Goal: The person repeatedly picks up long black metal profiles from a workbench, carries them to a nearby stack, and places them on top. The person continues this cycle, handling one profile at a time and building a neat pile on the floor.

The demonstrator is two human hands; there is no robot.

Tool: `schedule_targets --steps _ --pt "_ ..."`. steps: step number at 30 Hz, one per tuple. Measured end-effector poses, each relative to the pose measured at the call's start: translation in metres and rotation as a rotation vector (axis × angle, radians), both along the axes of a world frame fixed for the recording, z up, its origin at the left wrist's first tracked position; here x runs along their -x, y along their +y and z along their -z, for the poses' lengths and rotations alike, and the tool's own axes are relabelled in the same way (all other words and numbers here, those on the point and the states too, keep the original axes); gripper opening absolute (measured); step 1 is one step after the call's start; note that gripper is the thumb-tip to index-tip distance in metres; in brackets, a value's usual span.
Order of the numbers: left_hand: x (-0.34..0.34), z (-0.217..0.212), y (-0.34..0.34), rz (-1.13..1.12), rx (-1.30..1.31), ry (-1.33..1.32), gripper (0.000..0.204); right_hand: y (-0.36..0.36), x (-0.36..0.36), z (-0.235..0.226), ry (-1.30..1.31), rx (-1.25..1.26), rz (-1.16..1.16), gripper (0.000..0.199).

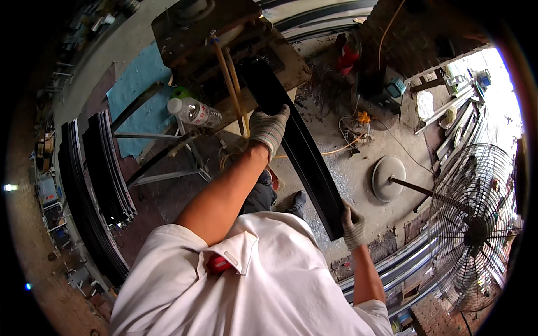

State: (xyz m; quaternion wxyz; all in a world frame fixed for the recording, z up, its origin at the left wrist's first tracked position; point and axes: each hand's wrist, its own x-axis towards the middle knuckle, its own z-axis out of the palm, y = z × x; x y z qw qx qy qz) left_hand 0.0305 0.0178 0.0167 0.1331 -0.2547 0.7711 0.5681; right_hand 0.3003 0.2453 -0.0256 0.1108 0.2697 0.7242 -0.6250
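Note:
A long black channel-shaped profile runs slantwise in front of me, from the machine at the top down to my right side. My left hand, in a striped knit glove, is closed round it near its upper part, with the thumb on top. Gloved likewise, my right hand grips the profile's lower end at its right edge. The far end of the profile lies at the dark machine, where its tip is hard to make out in shadow. Beside the machine, two tan hoses hang down left of the profile.
A clear plastic bottle stands left of the hoses. Stacks of black profiles rest on a metal stand at the left, near a blue sheet. A large floor fan stands at the right. A cable and orange connector lie on the debris-strewn floor.

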Motion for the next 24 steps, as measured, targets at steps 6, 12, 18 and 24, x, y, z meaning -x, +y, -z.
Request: schedule_targets --steps 6,12,18,24 --pt "-0.003 0.035 -0.006 -0.061 -0.114 0.072 0.043 0.004 -0.005 0.036 0.004 0.098 -0.036 0.041" --pt "0.004 0.064 -0.003 0.005 0.149 -0.004 0.057 0.004 0.003 0.092 0.011 0.087 -0.147 0.044" --pt "0.008 0.071 -0.002 -0.027 0.28 -0.068 0.075 0.009 -0.001 0.109 0.043 0.115 -0.183 0.044" --pt "0.01 0.067 -0.001 -0.015 0.357 -0.147 0.083 0.011 -0.006 0.093 0.075 0.123 -0.157 0.044"
